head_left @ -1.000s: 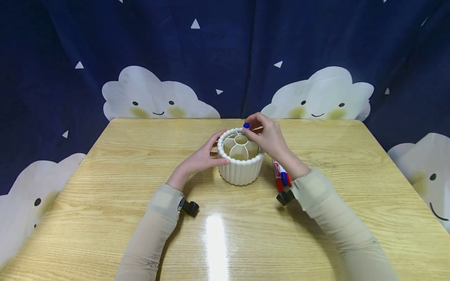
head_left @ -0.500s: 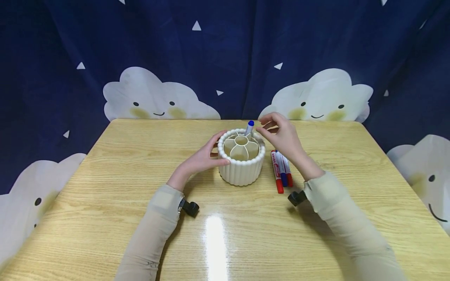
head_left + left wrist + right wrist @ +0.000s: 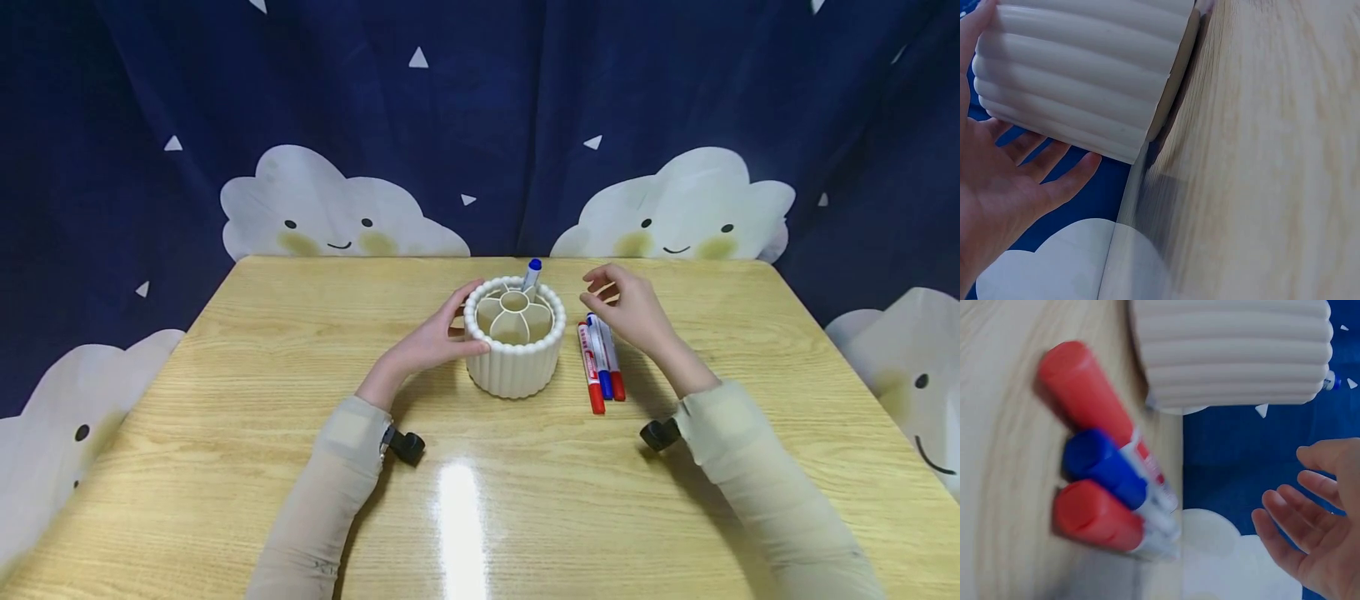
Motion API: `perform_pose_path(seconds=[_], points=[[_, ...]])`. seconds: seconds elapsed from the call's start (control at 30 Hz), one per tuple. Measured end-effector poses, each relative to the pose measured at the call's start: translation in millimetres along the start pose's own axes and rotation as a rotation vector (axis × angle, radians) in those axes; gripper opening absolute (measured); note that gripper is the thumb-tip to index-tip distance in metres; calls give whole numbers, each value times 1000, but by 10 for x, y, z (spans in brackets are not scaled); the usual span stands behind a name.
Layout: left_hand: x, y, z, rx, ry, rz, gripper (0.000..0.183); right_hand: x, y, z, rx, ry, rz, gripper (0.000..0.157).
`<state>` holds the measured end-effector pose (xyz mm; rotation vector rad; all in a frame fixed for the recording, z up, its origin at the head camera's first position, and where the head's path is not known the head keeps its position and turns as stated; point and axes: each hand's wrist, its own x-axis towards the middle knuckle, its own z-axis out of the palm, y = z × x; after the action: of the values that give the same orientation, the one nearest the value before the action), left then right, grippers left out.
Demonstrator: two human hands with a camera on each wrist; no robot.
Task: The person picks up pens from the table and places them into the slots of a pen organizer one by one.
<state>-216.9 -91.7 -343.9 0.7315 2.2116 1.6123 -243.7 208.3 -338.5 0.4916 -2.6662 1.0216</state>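
A white ribbed pen holder [image 3: 513,372] with a beaded rim and petal-shaped compartments stands upright on the table. My left hand [image 3: 433,337] holds its left side, thumb at the front and fingers behind; the left wrist view shows those fingertips along the ribbed wall [image 3: 1079,75]. A blue-capped marker [image 3: 532,275] leans in a rear-right compartment, cap up. My right hand [image 3: 632,307] hovers to the right of the holder with loosely bent fingers and nothing in them. Below it lie a red marker [image 3: 591,367], a blue marker [image 3: 1104,465] and another red marker [image 3: 1097,515], side by side.
The wooden table [image 3: 300,400] ends at the back against a dark blue curtain [image 3: 480,108] with cloud prints. A black wrist camera [image 3: 407,446] sits on the left wrist, and another camera [image 3: 660,434] on the right.
My right hand has let go of the blue-capped marker, leaving it in the holder, and has moved right and slightly down over the loose markers. My left hand stays on the holder.
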Motion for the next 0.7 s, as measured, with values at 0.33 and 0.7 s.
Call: perform_pose_path(seconds=[0.33,0.7], points=[[96,-257,-25,-7,6,14,91,-90,209,-25,-93,-131,114,34],[89,-255,-21,-22,5,2,91,-145,336,17,-188,-249,172,40]])
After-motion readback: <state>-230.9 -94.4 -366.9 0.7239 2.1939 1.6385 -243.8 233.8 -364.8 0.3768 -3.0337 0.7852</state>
